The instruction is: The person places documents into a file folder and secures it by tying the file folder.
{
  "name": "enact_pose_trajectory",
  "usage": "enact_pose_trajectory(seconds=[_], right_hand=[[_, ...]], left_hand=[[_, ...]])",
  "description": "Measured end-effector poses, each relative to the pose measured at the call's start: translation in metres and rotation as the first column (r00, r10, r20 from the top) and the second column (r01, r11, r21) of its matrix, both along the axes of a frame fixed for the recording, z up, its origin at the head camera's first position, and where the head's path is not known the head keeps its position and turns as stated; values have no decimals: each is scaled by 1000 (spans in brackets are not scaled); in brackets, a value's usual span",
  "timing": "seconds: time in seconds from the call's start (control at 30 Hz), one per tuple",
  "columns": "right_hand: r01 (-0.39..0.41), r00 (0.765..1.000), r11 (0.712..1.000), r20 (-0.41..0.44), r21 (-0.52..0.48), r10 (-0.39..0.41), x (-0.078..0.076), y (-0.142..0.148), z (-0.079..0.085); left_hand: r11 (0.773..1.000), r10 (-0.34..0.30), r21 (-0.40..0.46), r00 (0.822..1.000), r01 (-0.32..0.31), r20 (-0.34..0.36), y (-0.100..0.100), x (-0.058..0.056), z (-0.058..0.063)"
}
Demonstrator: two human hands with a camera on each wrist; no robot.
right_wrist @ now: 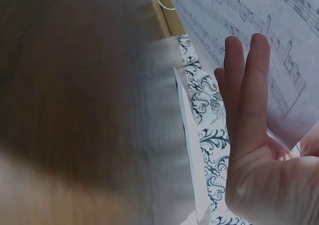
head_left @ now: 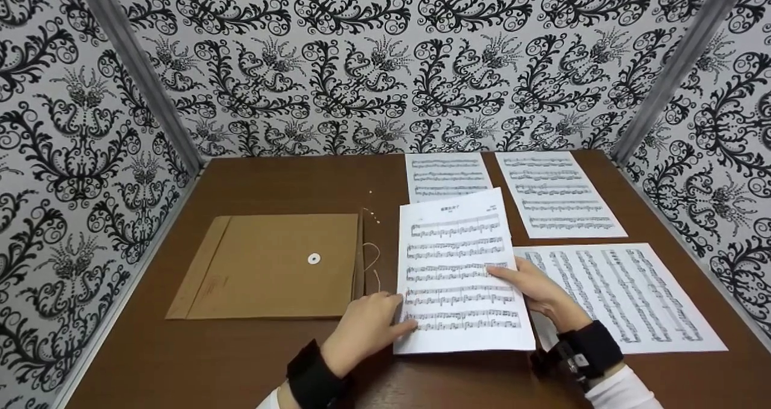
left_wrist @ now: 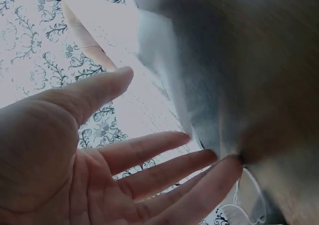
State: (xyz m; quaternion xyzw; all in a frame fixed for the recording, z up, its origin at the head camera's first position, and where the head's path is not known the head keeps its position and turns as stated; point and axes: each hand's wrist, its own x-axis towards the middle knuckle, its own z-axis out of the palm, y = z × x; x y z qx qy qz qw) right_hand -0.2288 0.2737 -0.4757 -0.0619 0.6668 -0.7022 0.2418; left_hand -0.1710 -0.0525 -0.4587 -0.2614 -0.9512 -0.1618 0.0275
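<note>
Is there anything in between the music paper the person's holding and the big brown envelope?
Yes, a little. The left hand is in the near part of the gap, at the left edge of the music paper. Farther back, a thin string loops into the gap from the right side of the brown envelope.

Head view forward-down; wrist views close

Your held sheet (head_left: 452,300) covers the lower part of the back-left sheet (head_left: 447,177), plus most fingers of your right hand (head_left: 544,290). Title (head_left: 450,208) and envelope (head_left: 271,246) print (head_left: 215,285): too small to read. Your sleeves (head_left: 623,391) run off-frame. Worktop (right_wrist: 75,110) blurred, right-wrist view.
</note>
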Motion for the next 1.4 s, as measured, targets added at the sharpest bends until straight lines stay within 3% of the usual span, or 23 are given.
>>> enact_pose_trajectory(seconds=[0.13, 0.3, 0.6, 0.93, 1.07, 1.27, 1.4], right_hand=[[12, 1000, 999, -1, -32, -12, 0, 4, 2], [23, 1000, 998, 0, -58, -23, 0, 7, 3], [51, 999, 996, 12, -79, -51, 0, 4, 3], [95, 995, 995, -2, -24, -95, -3, -7, 3], [86, 996, 996, 2, -38, -86, -5, -12, 4], [99, 995, 991, 21, -93, -97, -7, -19, 6], [116, 993, 986, 27, -119, -114, -8, -23, 8]], left_hand=[[996, 56, 63, 998, -58, 30, -1, -2, 4], [991, 112, 69, 992, -116, 56, -1, -3, 6], [981, 98, 161, 993, -107, 65, -4, -6, 7], [946, 35, 315, 991, -74, 128, -11, -18, 8], [903, -17, 424, 978, -75, 210, -16, -25, 8], [779, -156, 620, 931, -89, 331, -24, -36, 6], [732, -186, 672, 916, -113, 356, -28, -43, 5]])
